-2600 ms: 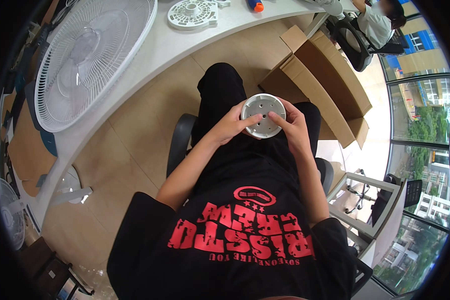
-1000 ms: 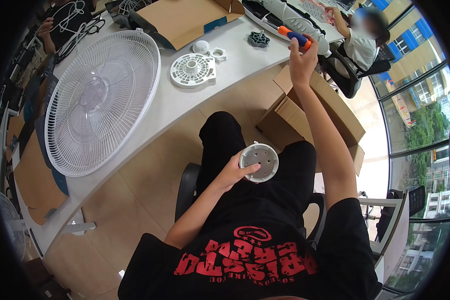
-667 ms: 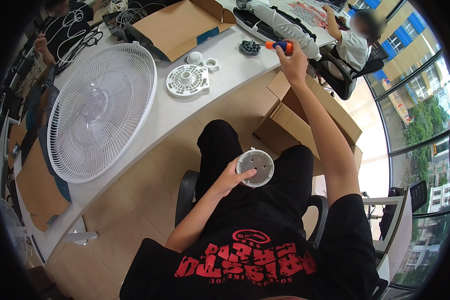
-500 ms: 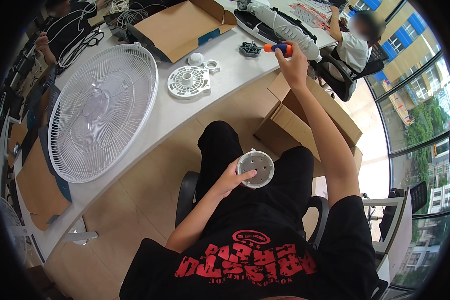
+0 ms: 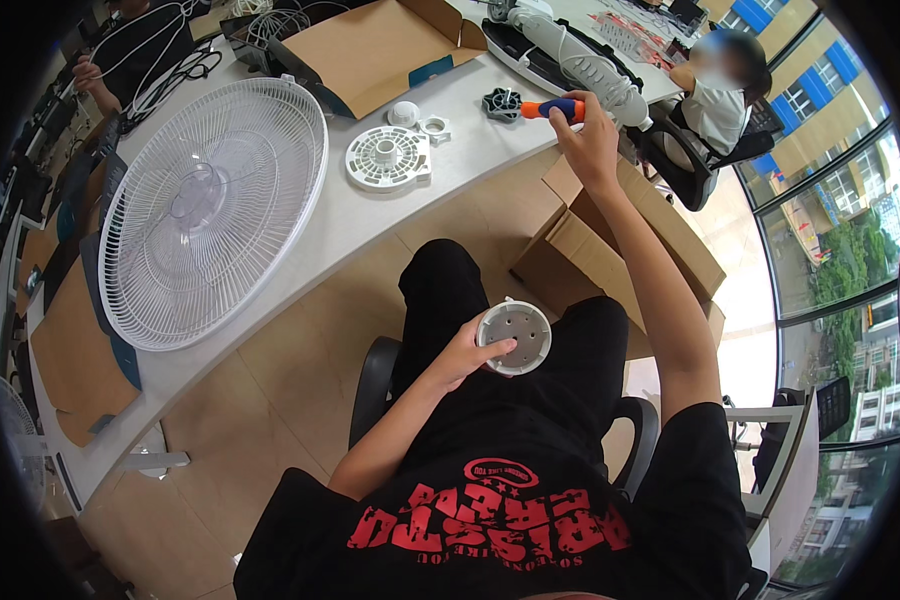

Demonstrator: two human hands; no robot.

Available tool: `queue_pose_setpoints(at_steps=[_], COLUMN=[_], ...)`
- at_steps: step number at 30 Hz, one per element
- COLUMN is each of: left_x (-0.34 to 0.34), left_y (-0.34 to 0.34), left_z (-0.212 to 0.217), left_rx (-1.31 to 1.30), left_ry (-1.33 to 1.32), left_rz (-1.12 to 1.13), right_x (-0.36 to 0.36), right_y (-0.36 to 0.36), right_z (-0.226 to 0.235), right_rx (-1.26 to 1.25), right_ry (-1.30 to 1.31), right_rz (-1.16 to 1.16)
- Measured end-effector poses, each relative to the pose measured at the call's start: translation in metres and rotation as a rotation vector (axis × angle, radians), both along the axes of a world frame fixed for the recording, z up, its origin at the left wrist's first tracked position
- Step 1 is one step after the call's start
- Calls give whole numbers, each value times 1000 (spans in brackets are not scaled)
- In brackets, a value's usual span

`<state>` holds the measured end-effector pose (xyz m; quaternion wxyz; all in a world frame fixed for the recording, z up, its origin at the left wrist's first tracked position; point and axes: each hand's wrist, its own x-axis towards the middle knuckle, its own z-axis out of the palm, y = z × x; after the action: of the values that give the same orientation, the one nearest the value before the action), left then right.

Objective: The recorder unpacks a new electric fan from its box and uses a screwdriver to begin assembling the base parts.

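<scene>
The left hand (image 5: 462,355) curls its fingers around a round grey plastic cap (image 5: 514,337) — smooth, with small holes in its flat face — held over the lap. The right hand (image 5: 590,140) is stretched out to the table's (image 5: 340,225) edge, fingers closed on a screwdriver (image 5: 552,108) with an orange and blue handle. Near it lie a dark ribbed knob (image 5: 501,103), a white slotted disc (image 5: 387,158) and a wide white wire fan guard (image 5: 213,210) — all on the pale curved tabletop. Brown cardboard boxes (image 5: 610,240) stand beside the knees.
</scene>
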<state>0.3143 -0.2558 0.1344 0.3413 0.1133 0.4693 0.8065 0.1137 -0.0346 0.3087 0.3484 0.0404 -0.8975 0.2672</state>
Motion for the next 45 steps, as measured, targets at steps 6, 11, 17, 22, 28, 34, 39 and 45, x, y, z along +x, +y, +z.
queue_pose_setpoints(at_steps=[6,11,17,22,28,34,39,45], left_x=[1,-1,-1,-1,0,0,0,1], left_y=[1,1,3,1,1,0,1,0], left_z=[-2,-4,-11,-8,-8,-2,-5,-2], left_rx=[-22,-21,6,3,-22,-20,-2,-16], left_ry=[-17,-37,-17,-22,-3,-23,-51,-76], left_rz=[4,-18,-11,-15,-10,-24,-6,-11], right_x=[7,12,22,26,24,23,23,24], right_y=[-12,-28,-42,-27,-15,-17,-17,-16], right_z=[2,4,5,10,5,5,7,11], right_rx=[-7,-74,-108,-85,-22,27,25,-13], right_ry=[-3,-49,7,109,94,68,93,92], right_rz=[47,120,126,67,26,12,13,13])
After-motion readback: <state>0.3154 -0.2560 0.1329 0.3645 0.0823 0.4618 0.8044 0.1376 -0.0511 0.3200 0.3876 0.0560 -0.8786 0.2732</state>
